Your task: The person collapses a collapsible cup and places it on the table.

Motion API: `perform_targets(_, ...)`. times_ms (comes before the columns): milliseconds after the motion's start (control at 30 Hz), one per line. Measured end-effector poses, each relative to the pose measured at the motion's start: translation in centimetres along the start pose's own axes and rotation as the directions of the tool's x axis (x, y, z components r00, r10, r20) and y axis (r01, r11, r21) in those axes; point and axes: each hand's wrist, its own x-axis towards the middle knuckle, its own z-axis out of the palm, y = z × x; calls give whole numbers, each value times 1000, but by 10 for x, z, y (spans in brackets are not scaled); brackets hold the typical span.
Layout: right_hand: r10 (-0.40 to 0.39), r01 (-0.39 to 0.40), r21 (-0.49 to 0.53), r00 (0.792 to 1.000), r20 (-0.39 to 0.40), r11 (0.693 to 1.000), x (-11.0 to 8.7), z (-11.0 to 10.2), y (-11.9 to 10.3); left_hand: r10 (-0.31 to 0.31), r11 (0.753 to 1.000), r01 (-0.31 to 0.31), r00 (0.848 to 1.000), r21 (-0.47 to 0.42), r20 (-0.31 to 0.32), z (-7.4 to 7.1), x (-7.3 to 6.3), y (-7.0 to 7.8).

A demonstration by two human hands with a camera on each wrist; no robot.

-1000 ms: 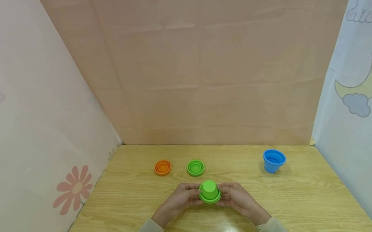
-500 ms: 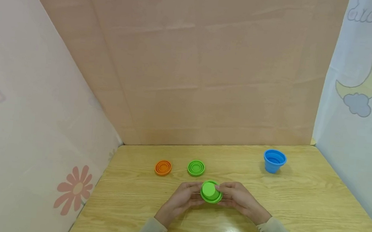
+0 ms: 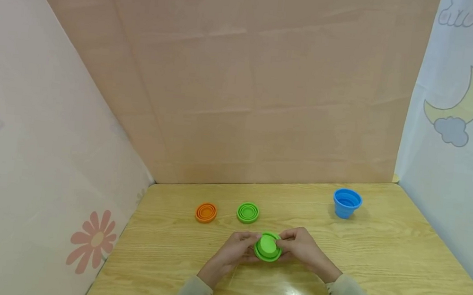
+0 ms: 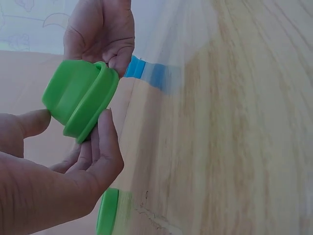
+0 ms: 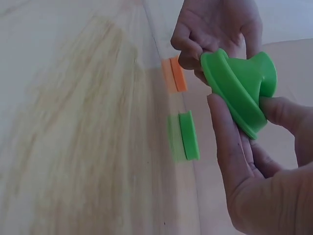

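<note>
A green collapsible cup (image 3: 268, 246) is held above the table, its base turned up towards the head camera. My left hand (image 3: 233, 249) grips it from the left, fingers under the rim and thumb near the base. On the other side my right hand (image 3: 301, 248) pinches it, the thumb pressing into the wall. In the right wrist view the cup's wall (image 5: 239, 81) is bent inward beside that thumb, and the cup is partly folded. From the left wrist, the cup (image 4: 73, 93) appears tilted, base to the left. Its inside is hidden.
Behind the hands, a flattened green cup (image 3: 248, 213) and a flattened orange cup (image 3: 206, 212) lie on the wooden table (image 3: 158, 254). A blue collapsible cup (image 3: 347, 203) stands expanded, upright, at the back right. Cloth-covered walls (image 3: 267, 98) enclose the table's back and sides.
The green cup in my hands has tipped and now looks shorter, its base nearer the rim. Both thumbs have shifted on it, the right one onto the wall. The other cups stay put.
</note>
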Motion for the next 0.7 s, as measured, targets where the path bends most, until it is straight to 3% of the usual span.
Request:
perform_targets(333,-27,25,-102,1000,-12,994,0,2,-1,16,1000,-15,1000,25,-27,2,-3,3)
perform_targets(700,-3,3,-51,1000,-7,999,-1,-2,2,59,998,-59,998,19,1,0,-4,6)
